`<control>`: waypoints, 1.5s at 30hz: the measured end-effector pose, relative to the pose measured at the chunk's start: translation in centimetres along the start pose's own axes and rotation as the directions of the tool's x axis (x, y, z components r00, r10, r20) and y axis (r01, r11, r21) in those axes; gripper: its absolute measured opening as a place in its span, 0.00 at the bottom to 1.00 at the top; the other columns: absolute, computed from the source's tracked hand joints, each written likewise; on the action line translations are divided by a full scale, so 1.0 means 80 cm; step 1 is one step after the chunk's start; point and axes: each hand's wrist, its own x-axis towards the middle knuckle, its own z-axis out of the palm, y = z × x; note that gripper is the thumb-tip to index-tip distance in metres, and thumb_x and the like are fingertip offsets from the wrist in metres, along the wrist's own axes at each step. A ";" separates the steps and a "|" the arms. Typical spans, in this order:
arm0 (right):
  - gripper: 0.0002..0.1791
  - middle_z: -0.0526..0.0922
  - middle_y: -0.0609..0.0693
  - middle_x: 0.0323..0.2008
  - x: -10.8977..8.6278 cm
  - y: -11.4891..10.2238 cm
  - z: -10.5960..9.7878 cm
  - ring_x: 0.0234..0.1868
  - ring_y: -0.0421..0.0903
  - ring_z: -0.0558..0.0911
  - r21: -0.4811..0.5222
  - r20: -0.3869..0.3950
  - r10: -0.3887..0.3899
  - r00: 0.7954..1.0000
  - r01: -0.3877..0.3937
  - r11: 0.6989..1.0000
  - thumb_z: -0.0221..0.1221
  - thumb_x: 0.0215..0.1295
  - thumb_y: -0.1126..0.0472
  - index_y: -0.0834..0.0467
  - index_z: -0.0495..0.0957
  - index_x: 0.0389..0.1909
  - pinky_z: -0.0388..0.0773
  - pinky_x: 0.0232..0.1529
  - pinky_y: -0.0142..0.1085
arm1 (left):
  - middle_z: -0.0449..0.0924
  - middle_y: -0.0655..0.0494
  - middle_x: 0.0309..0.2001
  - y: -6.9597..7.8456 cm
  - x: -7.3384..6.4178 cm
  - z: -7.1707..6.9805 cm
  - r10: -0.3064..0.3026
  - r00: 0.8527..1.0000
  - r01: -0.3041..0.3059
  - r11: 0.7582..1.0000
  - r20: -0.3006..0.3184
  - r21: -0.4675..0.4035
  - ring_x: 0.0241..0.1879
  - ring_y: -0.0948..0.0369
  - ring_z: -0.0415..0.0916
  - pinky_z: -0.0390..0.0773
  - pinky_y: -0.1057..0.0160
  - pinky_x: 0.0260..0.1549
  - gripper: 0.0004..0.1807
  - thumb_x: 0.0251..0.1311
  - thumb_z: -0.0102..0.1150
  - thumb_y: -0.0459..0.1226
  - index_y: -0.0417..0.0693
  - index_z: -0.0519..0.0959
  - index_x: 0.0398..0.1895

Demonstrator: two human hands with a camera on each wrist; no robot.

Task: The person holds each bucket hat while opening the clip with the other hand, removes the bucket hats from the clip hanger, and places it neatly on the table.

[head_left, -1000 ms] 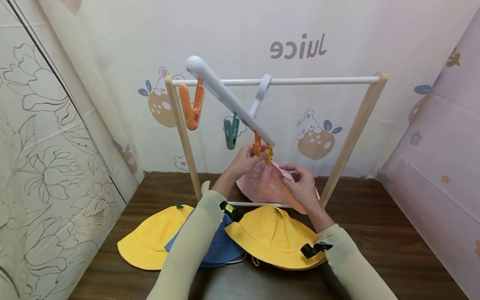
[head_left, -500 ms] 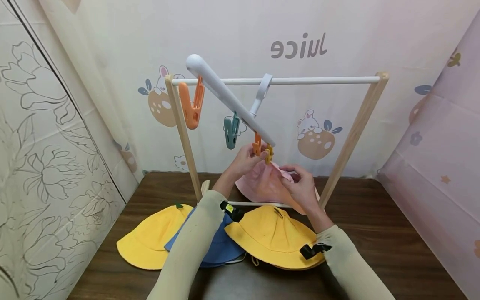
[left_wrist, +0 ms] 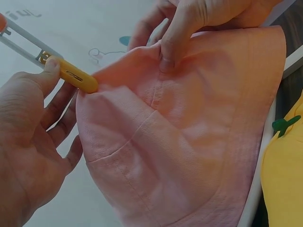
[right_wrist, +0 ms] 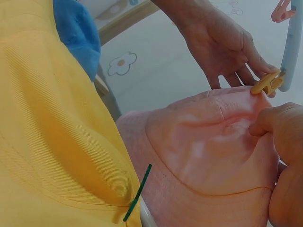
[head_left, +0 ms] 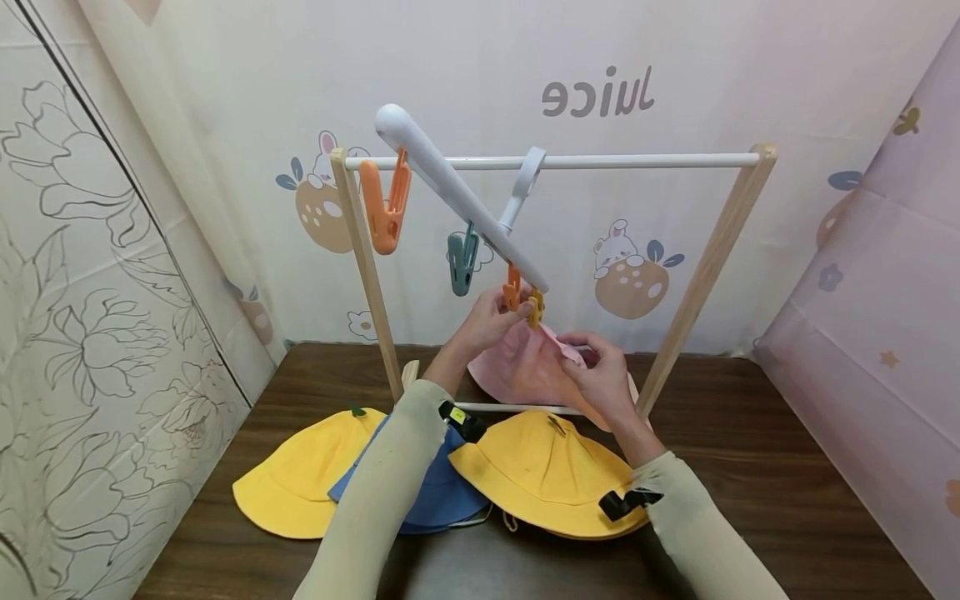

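My left hand [head_left: 491, 323] pinches a yellow clothespin [left_wrist: 73, 75] at the low end of a white clip hanger [head_left: 457, 196], thumb on the clip. The clothespin's tip overlaps the crown of a pink bucket hat [left_wrist: 189, 146]. With thumb and fingers, my right hand [head_left: 606, 375] grips the same hat's fabric just to the right of the clip. Below the hands, the hat's brim spreads behind the rack's lower bar. Beside the yellow clip hang a small orange clothespin [head_left: 512, 287], a green one [head_left: 462, 260] and a larger orange one [head_left: 386, 208].
The hanger hooks over the white bar [head_left: 637, 162] of a wooden-sided rack [head_left: 708, 267]. On the dark wooden table [head_left: 765, 483] lie a yellow hat [head_left: 300, 483] at left, a blue hat [head_left: 442, 492] in the middle and another yellow hat [head_left: 547, 475] under the right forearm.
Both hands keep their holds on the clothespin and the pink hat. The hanger's near left end has risen very slightly.
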 end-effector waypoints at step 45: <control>0.15 0.91 0.68 0.54 -0.012 0.001 -0.006 0.41 0.29 0.84 -0.022 0.045 -0.018 0.999 0.019 1.000 0.73 0.71 0.69 0.65 0.89 0.57 0.81 0.45 0.19 | 0.83 0.33 0.70 -0.004 0.002 -0.011 0.027 0.999 -0.029 0.998 -0.029 -0.062 0.70 0.44 0.82 0.80 0.42 0.77 0.22 0.85 0.58 0.34 0.37 0.76 0.75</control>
